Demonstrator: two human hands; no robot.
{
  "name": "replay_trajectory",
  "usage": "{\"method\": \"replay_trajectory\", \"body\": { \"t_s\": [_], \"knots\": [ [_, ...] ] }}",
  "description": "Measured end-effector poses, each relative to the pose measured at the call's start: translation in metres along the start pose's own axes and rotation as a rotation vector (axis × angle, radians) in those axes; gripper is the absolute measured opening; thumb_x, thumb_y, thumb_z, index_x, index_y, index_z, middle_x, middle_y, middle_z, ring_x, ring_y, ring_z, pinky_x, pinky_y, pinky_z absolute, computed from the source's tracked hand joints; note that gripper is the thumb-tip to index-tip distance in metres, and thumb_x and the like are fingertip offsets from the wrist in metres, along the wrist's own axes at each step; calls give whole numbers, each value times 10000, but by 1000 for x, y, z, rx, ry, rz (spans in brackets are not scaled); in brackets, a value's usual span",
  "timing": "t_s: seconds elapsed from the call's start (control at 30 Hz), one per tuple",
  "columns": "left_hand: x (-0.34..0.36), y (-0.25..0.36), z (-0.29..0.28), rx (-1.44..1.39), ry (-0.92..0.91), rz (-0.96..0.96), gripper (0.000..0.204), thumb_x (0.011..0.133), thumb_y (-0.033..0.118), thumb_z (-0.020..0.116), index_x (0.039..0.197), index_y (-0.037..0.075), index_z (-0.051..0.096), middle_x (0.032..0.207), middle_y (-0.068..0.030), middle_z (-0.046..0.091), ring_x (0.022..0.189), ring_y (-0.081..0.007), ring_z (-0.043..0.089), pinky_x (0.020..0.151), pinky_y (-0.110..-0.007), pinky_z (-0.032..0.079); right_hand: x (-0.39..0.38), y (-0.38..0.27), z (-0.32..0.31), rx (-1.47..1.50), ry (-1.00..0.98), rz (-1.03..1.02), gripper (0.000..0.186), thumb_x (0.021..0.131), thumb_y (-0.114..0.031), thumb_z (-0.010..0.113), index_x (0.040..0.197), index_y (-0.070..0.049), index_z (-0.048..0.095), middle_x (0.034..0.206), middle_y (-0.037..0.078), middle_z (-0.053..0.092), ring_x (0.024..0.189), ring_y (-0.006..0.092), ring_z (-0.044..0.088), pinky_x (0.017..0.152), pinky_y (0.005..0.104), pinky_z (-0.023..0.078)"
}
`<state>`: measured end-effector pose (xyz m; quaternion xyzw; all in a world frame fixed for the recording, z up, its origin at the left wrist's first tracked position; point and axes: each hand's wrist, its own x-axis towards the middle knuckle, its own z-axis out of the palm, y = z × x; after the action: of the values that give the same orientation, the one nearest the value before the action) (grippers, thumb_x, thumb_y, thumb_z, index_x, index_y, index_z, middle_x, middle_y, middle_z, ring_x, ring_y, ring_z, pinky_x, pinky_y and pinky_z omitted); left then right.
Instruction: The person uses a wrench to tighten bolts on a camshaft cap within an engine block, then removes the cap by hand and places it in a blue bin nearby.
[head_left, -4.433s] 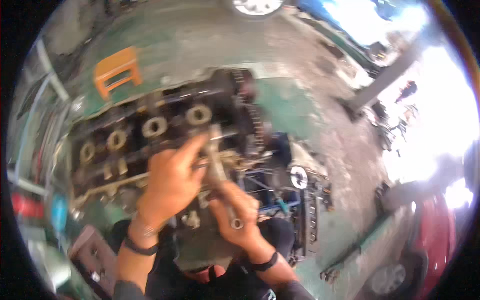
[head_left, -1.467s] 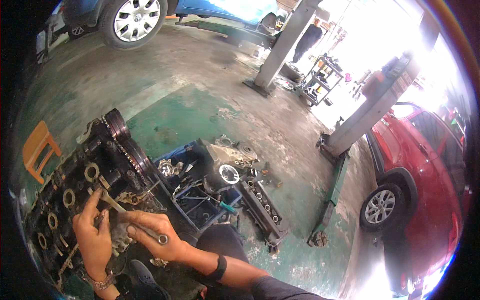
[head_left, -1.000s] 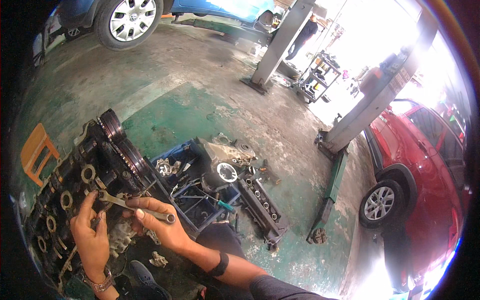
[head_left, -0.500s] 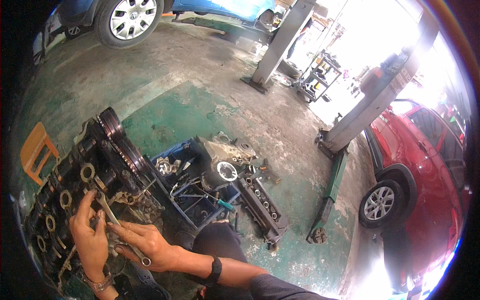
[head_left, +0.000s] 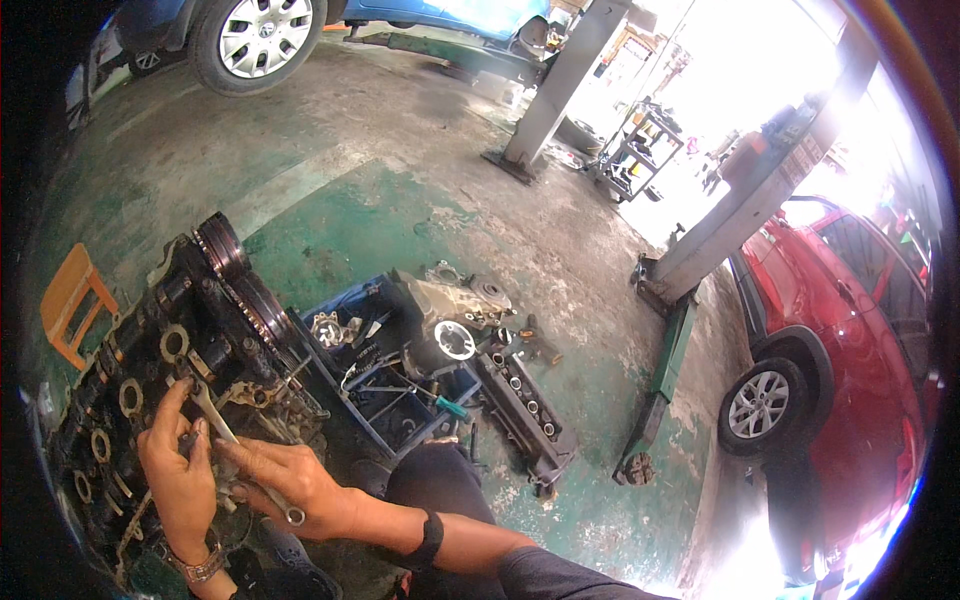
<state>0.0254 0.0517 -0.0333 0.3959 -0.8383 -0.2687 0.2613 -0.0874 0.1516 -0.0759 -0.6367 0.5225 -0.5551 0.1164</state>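
A long metal combination wrench (head_left: 219,419) slants across the lower left, its upper end against the engine block (head_left: 125,365). My right hand (head_left: 300,482) is closed around the wrench's shaft, and the ring end sticks out below the fingers. My left hand (head_left: 178,465) is beside it, index finger stretched to the wrench's upper end and thumb raised apart from the fingertip. A dark gap shows between thumb and fingers; whether anything small is there I cannot make out. Round metal openings line the block's dark, oily face. The fastener under the wrench is hidden.
Beside the block, a blue crate (head_left: 385,440) holds loose parts and a green-handled screwdriver (head_left: 449,406). A dark valve cover (head_left: 530,420) lies on the floor. An orange stool (head_left: 75,305) stands at left; lift posts (head_left: 565,90) and a red car (head_left: 850,330) are farther off.
My right hand and the wrench's ring end have shifted slightly up and right. My left hand stays nearly where it was, with its finger at the wrench's upper end.
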Motion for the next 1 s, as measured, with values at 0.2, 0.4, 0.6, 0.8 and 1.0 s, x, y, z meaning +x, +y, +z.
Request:
{"method": "replay_trajectory", "body": {
  "t_s": [0.2, 0.4, 0.6, 0.8, 1.0],
  "knots": [
    [0, 1, -1, -16, -17, -30, 469, 789, -21, 593, 1244, 66, 521, 756, -81, 477, 745, -227, 412, 774, -356, 362, 3, 7, -19, 274, 41, 246, 345, 858, -69, 576, 1158, 92, 521, 962, 182, 640, 737, 207, 629, 652, 306, 500],
    [0, 1, 2, -35, 31, 43, 456, 783, -30, 588, 1228, 46, 525, 701, -75, 450, 676, -210, 399, 686, -337, 370, 4, 15, -28, 859, 226, 650, 358, 913, -198, 562, 1179, 36, 518, 943, 95, 649, 710, 96, 578, 636, 246, 491],
    [3, 2, 2, -65, 84, 139, 479, 758, -52, 595, 1226, 27, 530, 640, -73, 402, 590, -192, 370, 566, -323, 344, 2, 17, -30, 849, 259, 586, 374, 920, -218, 548, 1184, 43, 511, 962, 110, 629, 719, 116, 574, 652, 263, 495],
    [0, 5, -1, -36, 45, 91, 520, 747, -57, 602, 1253, 31, 517, 661, -82, 440, 611, -198, 395, 584, -333, 360, -10, 17, -20, 624, 237, 411, 345, 913, -184, 556, 1156, 60, 536, 958, 107, 633, 740, 125, 582, 667, 260, 486],
    [2, -2, -1, 40, 59, 164, 486, 773, -15, 609, 1248, 34, 519, 854, -142, 590, 715, -277, 480, 713, -380, 396, -10, 19, -5, 123, 255, -50, 322, 828, -51, 622, 1110, 88, 554, 973, 217, 628, 711, 229, 617, 686, 318, 499]
  ]
}}
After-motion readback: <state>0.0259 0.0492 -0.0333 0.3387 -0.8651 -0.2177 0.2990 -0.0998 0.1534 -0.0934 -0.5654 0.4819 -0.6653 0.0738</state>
